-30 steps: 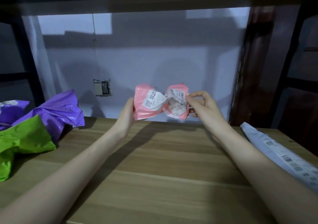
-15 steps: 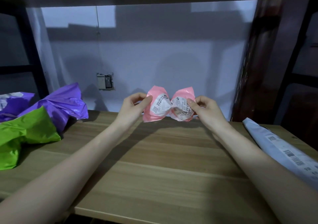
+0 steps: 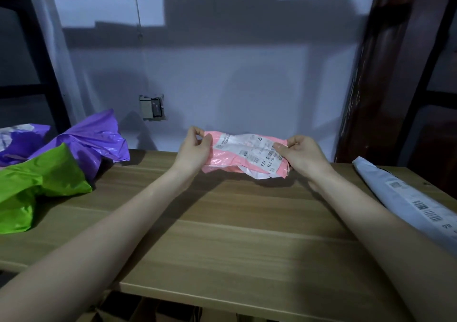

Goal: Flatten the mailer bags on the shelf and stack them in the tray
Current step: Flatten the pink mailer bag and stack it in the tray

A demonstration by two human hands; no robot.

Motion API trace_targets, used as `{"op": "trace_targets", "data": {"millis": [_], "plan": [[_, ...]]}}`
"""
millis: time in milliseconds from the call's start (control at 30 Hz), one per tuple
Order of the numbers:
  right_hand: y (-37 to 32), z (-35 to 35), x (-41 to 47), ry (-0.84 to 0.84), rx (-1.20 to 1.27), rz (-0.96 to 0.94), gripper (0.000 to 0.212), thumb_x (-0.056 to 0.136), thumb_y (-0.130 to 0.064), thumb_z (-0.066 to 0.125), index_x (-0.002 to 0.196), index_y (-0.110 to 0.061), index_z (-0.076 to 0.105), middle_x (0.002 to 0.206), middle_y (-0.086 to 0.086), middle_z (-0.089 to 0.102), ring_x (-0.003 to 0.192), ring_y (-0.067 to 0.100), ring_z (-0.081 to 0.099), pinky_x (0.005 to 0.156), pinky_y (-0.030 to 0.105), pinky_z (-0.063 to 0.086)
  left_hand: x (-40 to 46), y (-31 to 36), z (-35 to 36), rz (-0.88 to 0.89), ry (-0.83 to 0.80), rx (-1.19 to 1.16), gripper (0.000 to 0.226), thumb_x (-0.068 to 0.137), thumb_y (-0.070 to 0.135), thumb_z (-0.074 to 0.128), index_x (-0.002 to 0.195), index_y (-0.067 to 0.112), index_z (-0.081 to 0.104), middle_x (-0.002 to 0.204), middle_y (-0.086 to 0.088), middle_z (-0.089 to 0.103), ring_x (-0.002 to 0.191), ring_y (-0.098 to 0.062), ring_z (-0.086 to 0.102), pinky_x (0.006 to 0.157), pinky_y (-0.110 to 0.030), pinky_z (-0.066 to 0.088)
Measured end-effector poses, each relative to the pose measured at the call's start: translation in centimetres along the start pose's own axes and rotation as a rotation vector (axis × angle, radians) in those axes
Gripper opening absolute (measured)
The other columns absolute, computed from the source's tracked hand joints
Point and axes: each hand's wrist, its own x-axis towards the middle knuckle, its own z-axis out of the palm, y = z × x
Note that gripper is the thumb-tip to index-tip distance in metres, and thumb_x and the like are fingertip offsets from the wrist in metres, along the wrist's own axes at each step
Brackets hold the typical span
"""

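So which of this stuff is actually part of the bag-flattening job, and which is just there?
Part of the job:
pink mailer bag, held by left hand and right hand
purple bag
green bag
grey mailer
wooden shelf

Just there:
wall socket
dark post

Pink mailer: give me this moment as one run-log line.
stage: flattening | pink mailer: wrinkled, stretched above shelf | left hand: grip on left end | right hand: grip on right end | tray: not in view
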Motion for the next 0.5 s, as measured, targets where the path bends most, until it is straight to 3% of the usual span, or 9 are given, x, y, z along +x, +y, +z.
{"op": "trace_targets", "data": {"millis": [100, 233, 367, 433, 500], "plan": [[0.1, -0.5, -0.6, -0.129, -0.073, 0.129, 0.017, 0.086, -0.019, 0.065, 0.088, -0.014, 0.049, 0.072, 0.006, 0.058, 0.055, 0.015, 0.050, 0.049, 0.026, 0.035, 0.1, -0.2, -0.7, 0.010, -0.092, 0.060, 0.025, 0.089, 0.012, 0.053, 0.109, 0.019, 0.039, 0.071, -0.002, 0.050, 0.055, -0.015, 0.045, 0.053, -0.026, 0.035], [0.4, -0.7, -1.0, -0.326, -0.234, 0.250, 0.036, 0.085, -0.016, 0.063, 0.113, -0.013, 0.040, 0.062, 0.005, 0.049, 0.047, 0.015, 0.038, 0.045, 0.026, 0.028, -0.1, -0.4, -1.3, 0.037, -0.277, 0.271, 0.039, 0.086, 0.019, 0.053, 0.121, 0.033, 0.040, 0.072, 0.001, 0.056, 0.060, -0.018, 0.048, 0.057, -0.027, 0.034], [0.6, -0.5, -0.9, -0.324, -0.510, 0.121, 0.047, 0.080, -0.016, 0.065, 0.121, -0.014, 0.042, 0.107, 0.006, 0.053, 0.088, 0.021, 0.055, 0.061, 0.029, 0.040, -0.5, -0.7, -1.0, 0.084, -0.410, 0.617, 0.047, 0.083, 0.038, 0.058, 0.125, 0.033, 0.036, 0.095, -0.001, 0.068, 0.077, -0.028, 0.067, 0.059, -0.028, 0.051], [0.7, -0.5, -0.9, -0.355, -0.601, 0.099, 0.050, 0.078, -0.019, 0.068, 0.122, -0.015, 0.043, 0.120, 0.008, 0.047, 0.098, 0.022, 0.053, 0.068, 0.029, 0.044, -0.4, -0.7, -1.1, 0.071, -0.470, 0.678, 0.060, 0.080, 0.040, 0.063, 0.131, 0.034, 0.032, 0.104, -0.001, 0.064, 0.086, -0.027, 0.065, 0.070, -0.030, 0.051], [0.9, -0.4, -1.0, -0.352, -0.674, 0.062, 0.051, 0.078, -0.021, 0.068, 0.124, -0.018, 0.045, 0.126, 0.009, 0.038, 0.111, 0.024, 0.046, 0.086, 0.031, 0.044, -0.1, -0.8, -1.4, 0.077, -0.555, 0.756, 0.072, 0.079, 0.043, 0.065, 0.139, 0.035, 0.025, 0.122, -0.003, 0.052, 0.108, -0.024, 0.054, 0.087, -0.032, 0.044]]}}
